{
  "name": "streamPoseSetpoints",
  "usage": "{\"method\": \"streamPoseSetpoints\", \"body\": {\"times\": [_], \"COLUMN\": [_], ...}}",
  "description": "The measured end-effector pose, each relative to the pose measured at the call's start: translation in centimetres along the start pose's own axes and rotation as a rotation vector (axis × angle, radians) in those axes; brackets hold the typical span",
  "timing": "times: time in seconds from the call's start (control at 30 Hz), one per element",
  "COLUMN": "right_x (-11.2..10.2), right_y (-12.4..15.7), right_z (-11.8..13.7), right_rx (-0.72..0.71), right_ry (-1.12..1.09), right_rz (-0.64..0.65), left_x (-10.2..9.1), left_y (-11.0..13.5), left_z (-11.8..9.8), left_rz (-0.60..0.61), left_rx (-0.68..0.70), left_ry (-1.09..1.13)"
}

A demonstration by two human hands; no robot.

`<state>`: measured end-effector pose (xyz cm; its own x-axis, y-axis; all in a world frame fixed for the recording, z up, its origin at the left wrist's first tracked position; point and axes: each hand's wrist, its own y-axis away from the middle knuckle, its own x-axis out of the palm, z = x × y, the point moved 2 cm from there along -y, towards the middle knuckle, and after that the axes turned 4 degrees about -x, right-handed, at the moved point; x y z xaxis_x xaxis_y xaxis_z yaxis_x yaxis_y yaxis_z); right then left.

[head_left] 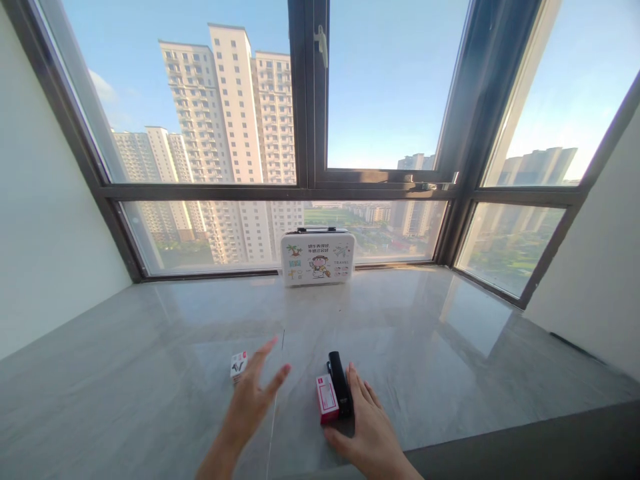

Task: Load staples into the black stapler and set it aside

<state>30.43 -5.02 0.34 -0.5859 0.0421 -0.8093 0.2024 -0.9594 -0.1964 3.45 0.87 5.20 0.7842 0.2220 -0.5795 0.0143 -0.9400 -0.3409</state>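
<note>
My left hand [254,393] hovers above the sill with thumb and index finger spread apart, holding nothing. Just beyond it to the left stands a small white and red box [239,365] with a dark picture on its face; my hand partly covers it. My right hand [367,427] lies along the right side of a black stapler [339,383], fingers stretched out and seemingly touching it. Its thumb points left near the stapler's near end. Against the stapler's left side sits a red and white box [327,399].
A white case [319,259] with cartoon prints and a dark handle stands upright at the back, by the window. The grey, glossy sill [165,387] ends in a front edge at lower right. Dark window frames [210,192] bound the back, and white walls the sides.
</note>
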Motion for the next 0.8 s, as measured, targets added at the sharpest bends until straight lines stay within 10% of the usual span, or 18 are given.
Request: {"method": "streamPoseSetpoints", "body": {"times": [0.07, 0.2, 0.57, 0.8], "right_x": [-0.1, -0.3, -0.2, -0.1], "right_y": [0.0, -0.3, -0.7, -0.9], "right_z": [0.0, 0.3, 0.6, 0.2], "right_rx": [-0.006, 0.004, 0.01, -0.009], "right_ry": [-0.005, -0.002, 0.068, 0.074], "right_rz": [0.005, -0.003, 0.064, 0.115], "left_x": [-4.6, -7.7, 6.5, 8.7], "left_y": [-1.8, -4.1, -4.3, -4.0], "left_z": [3.7, 7.9, -0.2, -1.9], "left_rz": [-0.234, 0.217, 0.612, 0.816], "left_rx": [-0.265, -0.365, -0.184, -0.195], "left_ry": [-0.172, -0.331, -0.13, -0.035]}}
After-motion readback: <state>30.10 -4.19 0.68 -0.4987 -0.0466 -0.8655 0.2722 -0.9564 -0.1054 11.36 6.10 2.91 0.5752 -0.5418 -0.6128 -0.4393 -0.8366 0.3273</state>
